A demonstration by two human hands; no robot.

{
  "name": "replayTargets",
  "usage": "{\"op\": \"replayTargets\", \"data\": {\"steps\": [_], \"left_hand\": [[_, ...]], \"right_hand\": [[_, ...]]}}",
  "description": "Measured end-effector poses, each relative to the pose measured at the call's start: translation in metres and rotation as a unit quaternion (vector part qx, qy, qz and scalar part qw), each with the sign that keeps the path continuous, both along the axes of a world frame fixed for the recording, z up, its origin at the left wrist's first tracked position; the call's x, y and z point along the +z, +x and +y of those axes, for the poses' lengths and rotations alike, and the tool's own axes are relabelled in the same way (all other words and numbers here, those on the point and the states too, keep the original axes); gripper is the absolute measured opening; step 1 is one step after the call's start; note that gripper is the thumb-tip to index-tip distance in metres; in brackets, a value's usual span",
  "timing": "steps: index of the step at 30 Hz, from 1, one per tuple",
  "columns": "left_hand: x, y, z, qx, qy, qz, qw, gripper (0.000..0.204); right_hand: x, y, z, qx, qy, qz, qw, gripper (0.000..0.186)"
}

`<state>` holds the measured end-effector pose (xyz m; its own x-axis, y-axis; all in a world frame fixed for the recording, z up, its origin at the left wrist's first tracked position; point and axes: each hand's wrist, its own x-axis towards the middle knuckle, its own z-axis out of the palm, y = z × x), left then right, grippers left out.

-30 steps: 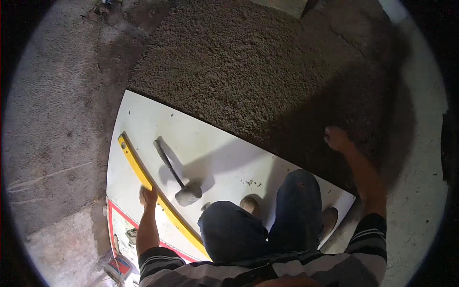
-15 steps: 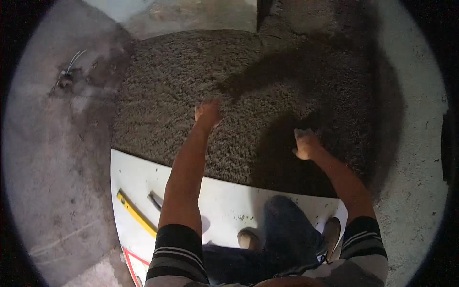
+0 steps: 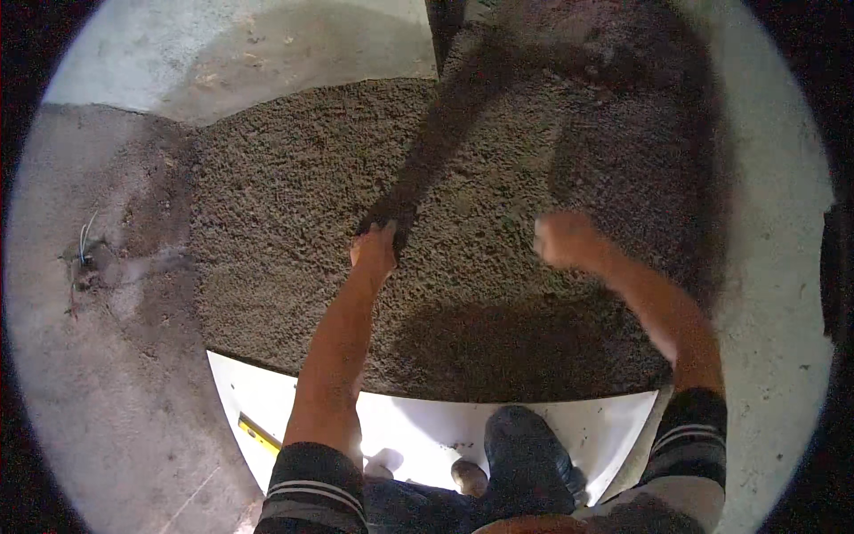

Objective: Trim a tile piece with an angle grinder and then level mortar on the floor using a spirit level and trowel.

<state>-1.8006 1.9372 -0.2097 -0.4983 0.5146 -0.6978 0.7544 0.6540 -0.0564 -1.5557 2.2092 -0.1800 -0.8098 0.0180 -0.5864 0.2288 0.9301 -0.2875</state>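
Note:
My left hand [image 3: 374,249] is over the middle of a broad bed of rough, damp grey-brown mortar [image 3: 294,187]. Its fingers are curled together, and whatever they hold, if anything, does not show. Farther right, above the same mortar, my right hand [image 3: 569,240] is closed like a fist and slightly blurred; its inside is hidden too. The two hands are well apart, with textured mortar between them. Dark shadows of my arms and body cross the surface. Whether either hand touches the mortar I cannot tell.
A white board [image 3: 418,432] lies along the mortar's near edge, under my feet and bent knee. On its left part is a yellow spirit level [image 3: 258,434]. Wires [image 3: 84,240] stick up from the floor at left. A pale slab [image 3: 311,53] borders the far side.
My view has shifted, so more mortar and far slab show and less board. My left hand sits lower in the picture; my right hand has moved up and forward over the mortar.

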Motion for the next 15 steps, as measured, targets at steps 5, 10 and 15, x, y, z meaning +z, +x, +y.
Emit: {"op": "replayTargets", "data": {"steps": [5,10,15], "left_hand": [[-0.005,0.0,0.013,-0.01,0.018,-0.013,1.0,0.069],[-0.012,-0.008,0.006,0.02,-0.015,-0.04,0.999,0.062],[-0.007,-0.011,0.011,0.032,-0.075,-0.092,0.992,0.056]], "right_hand": [[0.033,-0.178,0.138,-0.103,0.281,0.007,0.954,0.015],[0.047,-0.268,0.205,-0.029,0.28,0.14,0.949,0.023],[0.083,-0.309,0.258,0.075,0.288,0.305,0.905,0.038]]}}
